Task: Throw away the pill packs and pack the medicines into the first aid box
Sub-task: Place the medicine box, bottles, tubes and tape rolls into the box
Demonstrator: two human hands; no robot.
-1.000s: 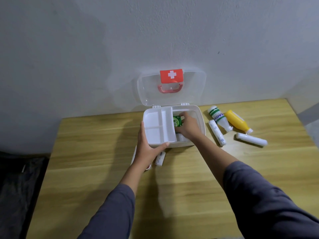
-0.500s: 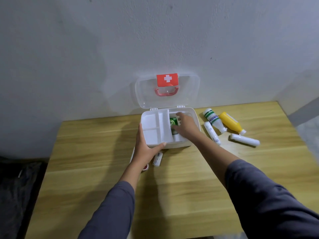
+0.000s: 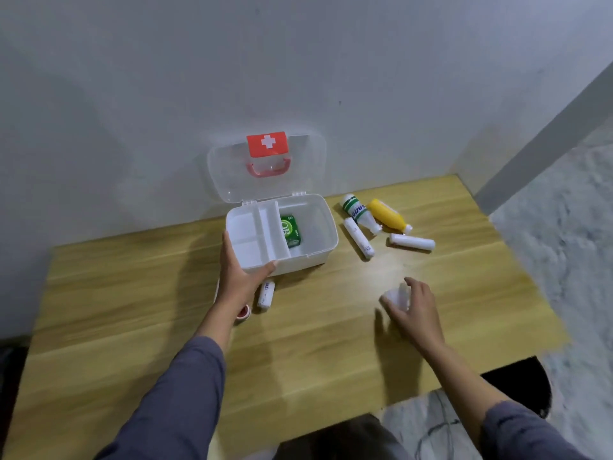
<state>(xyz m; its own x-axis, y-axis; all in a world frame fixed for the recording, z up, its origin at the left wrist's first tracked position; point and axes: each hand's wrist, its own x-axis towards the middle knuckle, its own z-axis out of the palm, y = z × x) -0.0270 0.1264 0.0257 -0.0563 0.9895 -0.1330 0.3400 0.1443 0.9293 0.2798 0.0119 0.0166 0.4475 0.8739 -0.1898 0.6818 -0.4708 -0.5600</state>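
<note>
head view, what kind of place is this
Probably a plain room at home: a wooden table pushed into a bare painted wall corner, with grey speckled floor beside it.

The counter (image 3: 132,310) looks like pale wood laminate, smooth with a soft sheen. The box (image 3: 318,257), gripped by the left fingers (image 3: 268,267), is matt white plastic; its lid (image 3: 308,167) is clear and glossy. The right fingers (image 3: 396,315) hold a translucent, blurred pack (image 3: 396,295). Beyond them lie a glossy yellow plastic bottle (image 3: 386,215) and paper-wrapped white rolls (image 3: 411,242). Both sleeves (image 3: 179,393) are matt cloth.
</note>
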